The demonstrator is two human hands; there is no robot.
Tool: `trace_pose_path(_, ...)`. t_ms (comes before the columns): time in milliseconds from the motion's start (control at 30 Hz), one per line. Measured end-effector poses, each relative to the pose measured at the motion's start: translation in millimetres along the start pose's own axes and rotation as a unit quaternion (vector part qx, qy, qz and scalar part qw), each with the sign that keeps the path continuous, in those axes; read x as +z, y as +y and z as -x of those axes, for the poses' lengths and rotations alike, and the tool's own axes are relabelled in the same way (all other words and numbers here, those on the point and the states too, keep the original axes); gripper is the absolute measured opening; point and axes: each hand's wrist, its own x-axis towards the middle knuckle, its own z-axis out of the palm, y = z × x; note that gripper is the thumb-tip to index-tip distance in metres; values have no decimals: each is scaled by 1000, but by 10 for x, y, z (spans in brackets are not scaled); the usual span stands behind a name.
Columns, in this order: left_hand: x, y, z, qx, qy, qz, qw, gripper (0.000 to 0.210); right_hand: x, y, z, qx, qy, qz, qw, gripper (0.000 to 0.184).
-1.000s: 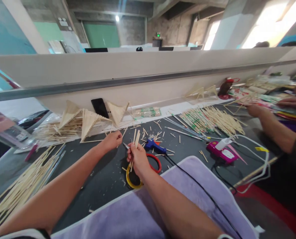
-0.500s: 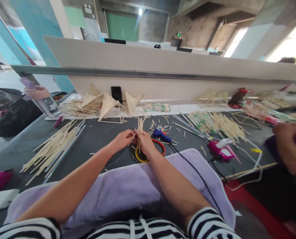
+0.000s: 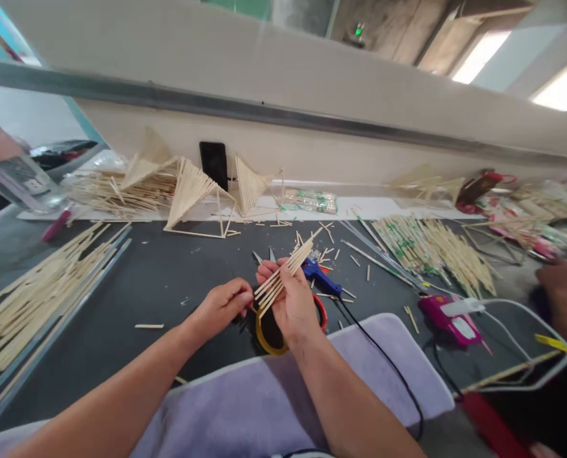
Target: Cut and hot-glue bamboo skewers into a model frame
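My right hand (image 3: 293,305) is palm up, with the thumb pressed over a fanned bundle of thin wooden sticks (image 3: 290,270) that slants up to the right. Just left of the bundle, my left hand (image 3: 226,300) is closed, fingertips pinched together; whatever they hold, if anything, is too small to make out. Under my right hand lie scissors with yellow and red handles (image 3: 260,334), partly hidden, their blades pointing away. A blue glue gun (image 3: 324,280) rests just to the right, among short cut stick pieces (image 3: 328,254).
Long sticks (image 3: 39,286) spread at the left. Behind stand fan-shaped stick models (image 3: 192,191) and a black phone (image 3: 213,164). Further right are green-marked sticks (image 3: 402,245) and a magenta box (image 3: 448,321) with a white plug. A purple cloth (image 3: 359,362) covers the front edge. Another person's blurred hand (image 3: 562,299) is far right.
The stick bundle has gone from upright between both hands to slanting in my opened-out right palm. My left hand has drawn away leftward. The view has dipped closer to the table.
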Motion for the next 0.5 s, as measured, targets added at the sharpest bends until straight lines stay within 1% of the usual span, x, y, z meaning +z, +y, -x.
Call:
trace_pose_path(100,-72,-34,-9,29,-80,-54,995,26,28,-11,51,44,18,-1,999,13)
trace_pose_path(167,-85,-32,-7,47,-116,-70,990,25,50,0,79,74,19,9,997,12)
trace_pose_path(200,-81,-29,-5,57,-124,-73,988,23,59,11,90,88,15,15,996,11)
trace_pose_path(267,-62,-30,1,80,-122,-82,986,20,69,33,108,103,0,20,995,10)
trace_pose_path(400,-18,-48,23,115,-81,-134,981,25,64,27,112,69,-36,0,997,10)
trace_pose_path(500,-4,-35,38,124,-79,-160,976,26,63,-10,100,71,-61,-12,996,14)
